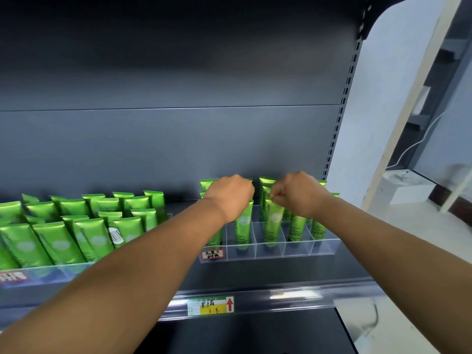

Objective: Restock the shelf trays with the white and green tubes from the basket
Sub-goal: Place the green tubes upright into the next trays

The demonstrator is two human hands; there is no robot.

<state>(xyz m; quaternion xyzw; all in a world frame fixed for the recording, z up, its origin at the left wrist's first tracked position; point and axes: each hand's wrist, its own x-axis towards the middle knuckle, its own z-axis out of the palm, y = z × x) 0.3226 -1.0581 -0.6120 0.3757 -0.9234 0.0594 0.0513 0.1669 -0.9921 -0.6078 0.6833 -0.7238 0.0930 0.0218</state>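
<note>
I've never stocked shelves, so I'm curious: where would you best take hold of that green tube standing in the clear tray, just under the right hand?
Probably by its flat crimped top edge, coming from above. The green tube stands upright in the clear tray, dividers and neighbouring tubes crowding its sides, so only the top is free. The right hand appears to pinch it there already.

Open gap (182,213) between tube-packed trays (268,249)

Upright glossy green plastic tubes (272,221) in clear acrylic divided tray (293,249): "Chamomile" printed lengthwise. Yellow-and-white price tag (210,305) on shelf's front rail: handwritten "3.9", red up-arrow. Red-bordered white labels (212,254) on tray fronts: handwriting not legible.
</note>
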